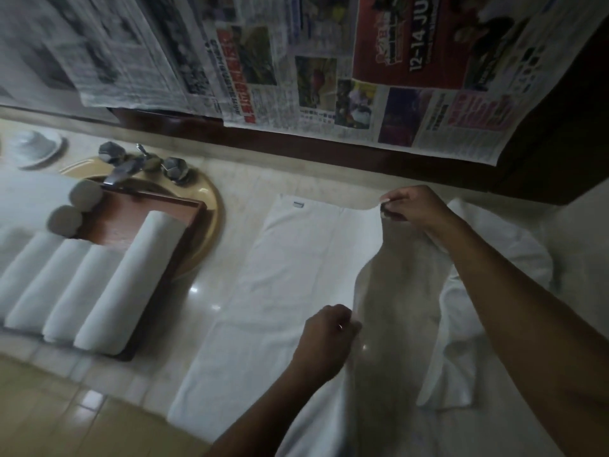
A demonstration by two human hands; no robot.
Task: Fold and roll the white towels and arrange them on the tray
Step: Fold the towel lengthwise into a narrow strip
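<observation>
A white towel [283, 278] lies spread lengthwise on the pale counter. Its right long side is lifted off the counter, with the shaded underside facing me. My right hand [412, 206] pinches the far corner of that raised side. My left hand [326, 338] grips the same raised edge nearer to me. At the left, a brown wooden tray [184, 245] holds several rolled white towels [128, 282] lying side by side, and two more rolls [84, 192] lie end-on behind them.
The tray sits over a tan sink [211, 206] with a chrome faucet [131, 163]. More white towels [514, 255] are heaped at the right under my forearm. Newspaper sheets [296, 61] cover the wall behind. A white dish [36, 150] stands at the far left.
</observation>
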